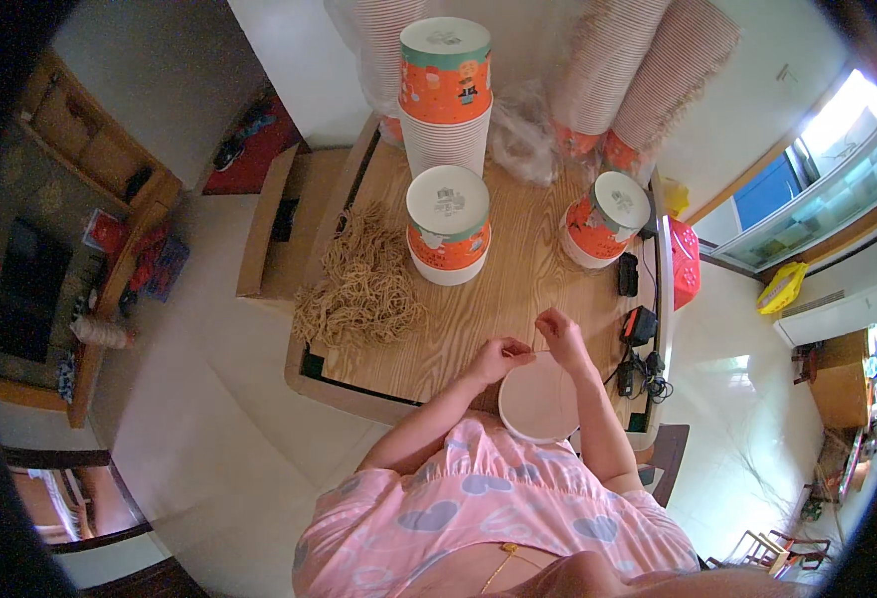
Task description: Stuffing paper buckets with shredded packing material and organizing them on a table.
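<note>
A round paper tub with a pale inside rests against the front of my pink patterned top, its opening facing me. Just past its far rim, my left hand is closed in a pinch. Close by on the right, my right hand pinches too, raised slightly higher. A faint thin line seems to run between the fingertips, too fine to name. Left of my hands lies a tangled heap of tan twine cords. Beyond them, an upside-down orange and green tub stands on the table.
A tall stack of tubs rises at the back of the wooden table. At the right stands another upturned tub, near black cables and adapters. Bagged tub stacks lean on the wall. An open cardboard box adjoins the left side.
</note>
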Motion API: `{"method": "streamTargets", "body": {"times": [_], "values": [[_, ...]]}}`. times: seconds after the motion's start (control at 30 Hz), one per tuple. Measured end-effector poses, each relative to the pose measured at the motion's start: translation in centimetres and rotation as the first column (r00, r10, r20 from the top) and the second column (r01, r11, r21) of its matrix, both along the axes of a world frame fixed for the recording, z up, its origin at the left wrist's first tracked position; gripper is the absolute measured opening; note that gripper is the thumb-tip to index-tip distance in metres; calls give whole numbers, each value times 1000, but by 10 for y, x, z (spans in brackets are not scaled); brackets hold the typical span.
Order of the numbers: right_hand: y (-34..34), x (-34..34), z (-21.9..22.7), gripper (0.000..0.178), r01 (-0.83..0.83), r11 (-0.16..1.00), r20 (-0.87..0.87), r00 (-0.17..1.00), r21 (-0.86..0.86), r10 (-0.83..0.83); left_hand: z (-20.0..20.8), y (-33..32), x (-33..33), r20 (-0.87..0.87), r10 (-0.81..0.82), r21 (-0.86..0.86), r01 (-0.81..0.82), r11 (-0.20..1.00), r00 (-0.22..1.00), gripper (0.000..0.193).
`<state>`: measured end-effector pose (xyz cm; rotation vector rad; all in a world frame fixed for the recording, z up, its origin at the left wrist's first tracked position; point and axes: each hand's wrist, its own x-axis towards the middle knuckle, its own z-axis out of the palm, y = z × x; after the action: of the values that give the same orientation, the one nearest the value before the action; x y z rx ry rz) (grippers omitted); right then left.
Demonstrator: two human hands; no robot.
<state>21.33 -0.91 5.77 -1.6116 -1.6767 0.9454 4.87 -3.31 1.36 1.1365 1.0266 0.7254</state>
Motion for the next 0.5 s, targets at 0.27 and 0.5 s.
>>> {"method": "streamTargets", "body": {"times": [0.27,0.5], "values": [[2,17,25,7,-216,925,-217,964,-312,152,25,-14,-4,-372,201,422,-28,906,906,14],[3,21,18,9,-274,913,-240,949,-303,205,63,-19,1,-253,230,609,-30,793,940,7]]}}
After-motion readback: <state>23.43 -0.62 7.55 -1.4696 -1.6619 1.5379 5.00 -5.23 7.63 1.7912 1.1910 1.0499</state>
